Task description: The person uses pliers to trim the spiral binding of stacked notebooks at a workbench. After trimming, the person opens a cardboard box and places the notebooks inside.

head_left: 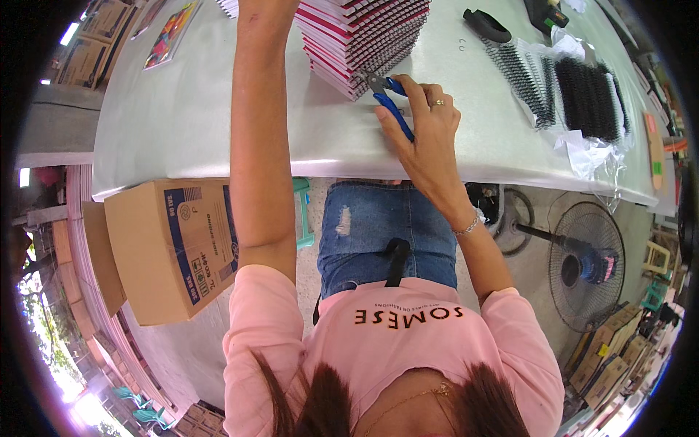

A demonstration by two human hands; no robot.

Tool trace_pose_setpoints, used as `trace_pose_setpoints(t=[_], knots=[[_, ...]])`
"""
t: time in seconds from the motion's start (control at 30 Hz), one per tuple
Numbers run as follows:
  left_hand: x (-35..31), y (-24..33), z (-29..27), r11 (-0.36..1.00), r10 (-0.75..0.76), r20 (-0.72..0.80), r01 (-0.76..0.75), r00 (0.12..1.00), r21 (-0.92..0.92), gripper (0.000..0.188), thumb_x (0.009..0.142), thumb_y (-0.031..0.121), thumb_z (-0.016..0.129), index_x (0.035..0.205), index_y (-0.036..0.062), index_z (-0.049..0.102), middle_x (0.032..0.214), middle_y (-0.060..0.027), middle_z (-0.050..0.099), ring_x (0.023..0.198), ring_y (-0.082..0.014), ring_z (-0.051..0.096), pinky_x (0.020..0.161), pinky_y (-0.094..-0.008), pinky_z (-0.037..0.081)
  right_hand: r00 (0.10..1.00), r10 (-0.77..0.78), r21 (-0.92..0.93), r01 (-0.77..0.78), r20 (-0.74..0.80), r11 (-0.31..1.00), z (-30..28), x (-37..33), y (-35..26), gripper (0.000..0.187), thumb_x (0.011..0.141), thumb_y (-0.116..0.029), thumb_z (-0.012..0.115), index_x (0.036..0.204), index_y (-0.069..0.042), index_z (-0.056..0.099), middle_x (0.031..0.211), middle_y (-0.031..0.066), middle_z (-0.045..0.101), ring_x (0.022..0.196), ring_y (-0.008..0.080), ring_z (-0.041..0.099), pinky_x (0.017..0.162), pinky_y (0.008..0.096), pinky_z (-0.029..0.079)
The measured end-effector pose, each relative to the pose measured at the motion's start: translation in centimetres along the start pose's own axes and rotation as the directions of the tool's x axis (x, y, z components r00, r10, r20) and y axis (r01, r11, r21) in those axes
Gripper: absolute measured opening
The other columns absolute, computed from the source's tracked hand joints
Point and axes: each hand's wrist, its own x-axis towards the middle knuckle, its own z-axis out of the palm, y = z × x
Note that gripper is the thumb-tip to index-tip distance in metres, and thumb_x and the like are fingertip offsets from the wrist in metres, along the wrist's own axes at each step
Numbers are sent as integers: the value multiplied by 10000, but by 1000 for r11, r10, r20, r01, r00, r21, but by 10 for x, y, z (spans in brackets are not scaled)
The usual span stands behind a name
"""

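Right hand [431, 120] clasps blue-handled pliers [394, 116] at 5 o'clock on the spiral-bound stack [357, 47]; left hand extends beyond the 12 o'clock view limit, grip indeterminable.

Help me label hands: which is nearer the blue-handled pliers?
Right. The right hand holds the blue-handled pliers; the left hand is beyond the picture's top edge, its forearm left of them.

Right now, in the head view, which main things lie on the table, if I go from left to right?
Colourful printed sheet → stack of wire-bound notebooks → black curved object → bundle of black coils.
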Motion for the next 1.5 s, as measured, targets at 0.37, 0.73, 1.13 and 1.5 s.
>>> trace_pose_setpoints(t=[0.37,0.73,1.13,1.5], knots=[[-2,8,-1,997,-9,-33,12,999,76,375,1030,362,425,1118,15,535,1108,-51,448,1033,-158,451,969,-285,355,1000,5,-38,-4,13,999,9,3,-1,461,949,-364,664,1301,-72,602,1046,150,587,966,285,533,895,428,395],[18,-27,-44,903,-175,351,292,920,-315,348,1022,364,435,1121,49,542,1063,-32,455,1009,-143,453,934,-270,371,710,191,559,-666,678,494,-20,26,3,514,1024,-490,490,1091,-19,684,640,37,562,564,129,548,543,279,439],[4,14,0,987,-158,-79,160,984,13,372,998,367,454,1156,37,522,1063,-36,454,975,-136,453,910,-281,385,989,112,145,-126,100,981,1,2,-6,471,980,-379,621,1287,-23,585,1062,175,601,958,309,555,854,404,416],[-2,12,3,998,-58,-65,58,996,-3,379,999,348,449,1185,26,520,1069,-37,462,973,-136,458,909,-273,382,1000,-7,7,7,2,1000,7,-1,1,472,952,-347,662,1320,-67,568,1055,119,551,992,267,506,964,459,310]])
